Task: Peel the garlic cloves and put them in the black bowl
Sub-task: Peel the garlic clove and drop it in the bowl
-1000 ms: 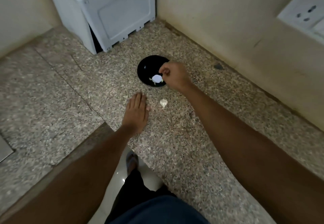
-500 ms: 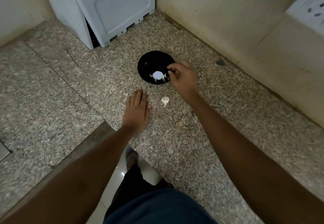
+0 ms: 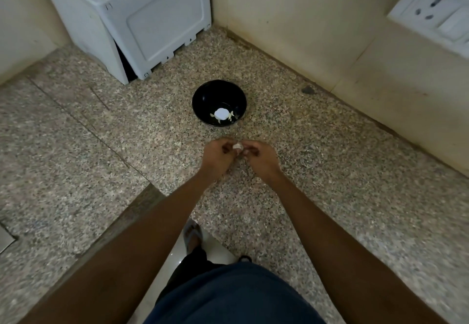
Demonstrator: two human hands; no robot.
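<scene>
A black bowl [image 3: 219, 95] stands on the speckled granite counter, with pale garlic pieces and a bright white spot in its bottom. Just in front of the bowl, my left hand [image 3: 217, 157] and my right hand [image 3: 261, 157] meet with curled fingers. Between their fingertips they pinch a small whitish garlic clove [image 3: 237, 147], raised slightly off the counter. Most of the clove is hidden by my fingers.
A white plastic bin [image 3: 142, 16] stands at the back left of the counter [image 3: 330, 171]. Cream walls close the corner behind and to the right, with a white socket plate [image 3: 436, 11] on the right wall. The counter's front edge [image 3: 142, 204] runs below my left forearm.
My right hand has come back from the bowl's rim. My left hand has lifted off the counter. Both now hold the clove that lay between them on the counter.
</scene>
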